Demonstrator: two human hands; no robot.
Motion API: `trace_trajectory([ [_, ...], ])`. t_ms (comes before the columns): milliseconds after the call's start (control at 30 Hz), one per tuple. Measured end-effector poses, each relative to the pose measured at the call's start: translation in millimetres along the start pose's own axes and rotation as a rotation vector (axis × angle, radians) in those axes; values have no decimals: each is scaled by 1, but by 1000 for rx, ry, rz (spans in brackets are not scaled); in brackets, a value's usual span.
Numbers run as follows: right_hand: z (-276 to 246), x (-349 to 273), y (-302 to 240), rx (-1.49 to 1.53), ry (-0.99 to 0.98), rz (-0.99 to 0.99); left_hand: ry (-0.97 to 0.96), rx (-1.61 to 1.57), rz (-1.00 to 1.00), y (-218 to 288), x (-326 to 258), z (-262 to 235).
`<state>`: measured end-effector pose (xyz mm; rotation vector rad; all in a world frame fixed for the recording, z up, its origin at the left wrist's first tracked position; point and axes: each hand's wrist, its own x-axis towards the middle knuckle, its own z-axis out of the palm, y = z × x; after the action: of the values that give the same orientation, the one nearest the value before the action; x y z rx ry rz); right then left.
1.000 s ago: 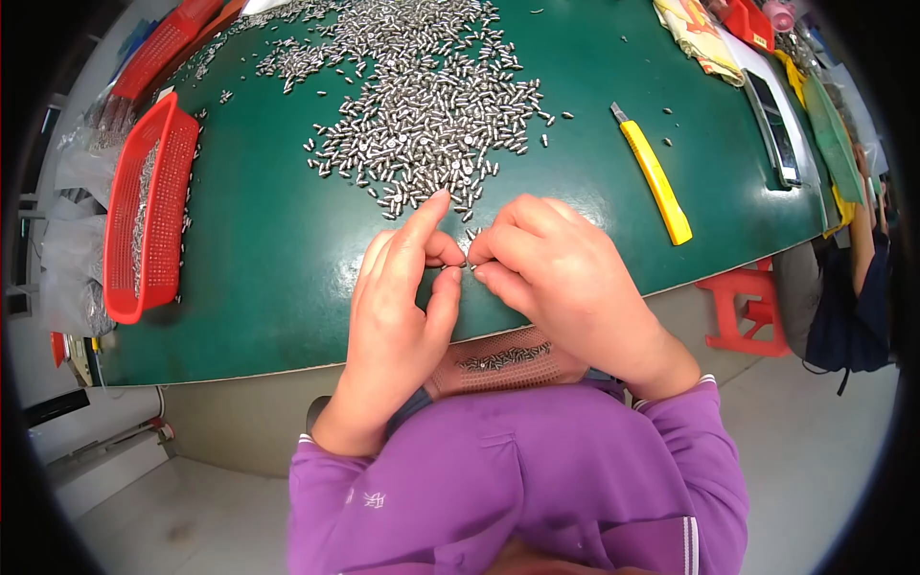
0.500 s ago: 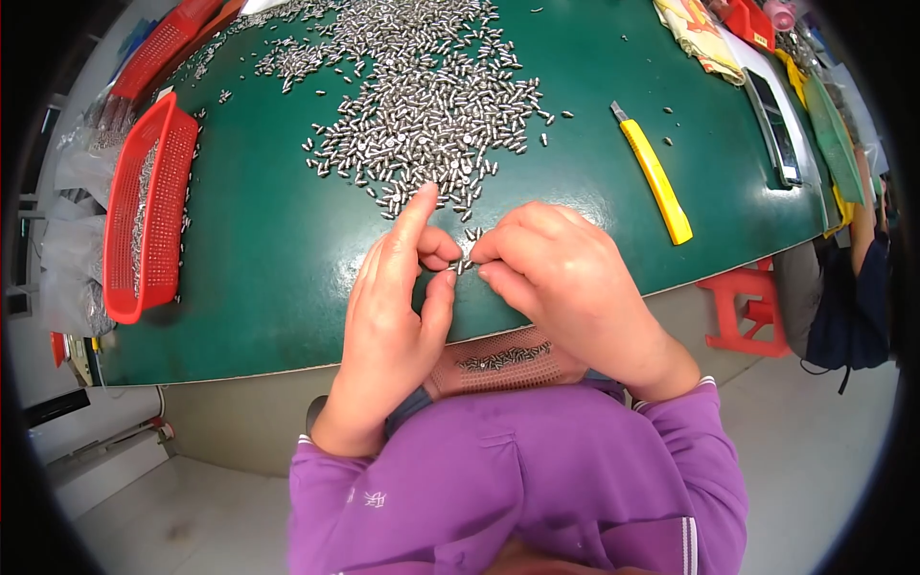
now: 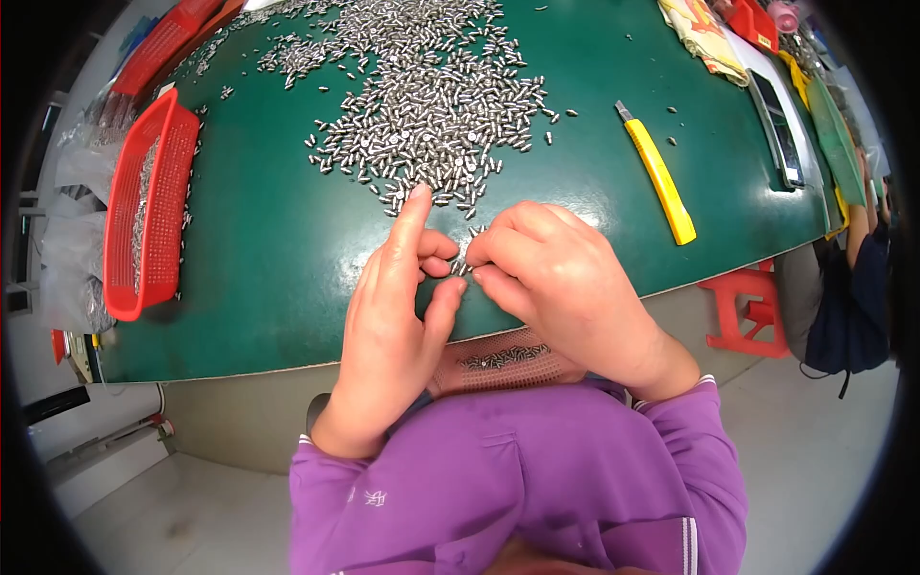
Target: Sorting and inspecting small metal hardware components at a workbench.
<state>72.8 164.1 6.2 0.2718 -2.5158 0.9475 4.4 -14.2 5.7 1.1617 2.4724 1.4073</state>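
Observation:
Small pointed metal pieces (image 3: 460, 267) lie on the green table between my two hands, close to its front edge. My left hand (image 3: 388, 287) has its index finger stretched toward the large pile of like pieces (image 3: 422, 120). Its other fingers curl beside the small group, with the thumb apart from them, so the hand is open. My right hand (image 3: 556, 264) is closed in a pinch at the right side of the group, on a small metal piece mostly hidden by the fingertips.
A red perforated basket (image 3: 172, 211) with small metal pieces stands at left. To the right lie a yellow utility knife (image 3: 659, 177), blade out, and a phone (image 3: 776, 129). Below the table edge, pink mesh (image 3: 508, 372) holds more pieces. A red stool (image 3: 747, 311) stands at right.
My left thumb has moved slightly right and away from the curled fingers. My right fingertips have shifted a little left over the small group of pieces.

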Motion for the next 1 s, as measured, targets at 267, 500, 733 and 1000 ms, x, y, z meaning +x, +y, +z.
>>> trace_trajectory([
  [267, 0, 1, 0, 7, 3, 7, -14, -7, -7, -1, 0, 0],
  [500, 2, 1, -1, -22, -7, 7, 3, 52, 13, -1, -1, 0],
  [733, 1, 1, -1, -17, -9, -2, 16, 119, 47, -2, -1, -1],
  [1000, 1, 1, -1, 56, 6, 23, 21, 130, 20, 1, -2, 0],
])
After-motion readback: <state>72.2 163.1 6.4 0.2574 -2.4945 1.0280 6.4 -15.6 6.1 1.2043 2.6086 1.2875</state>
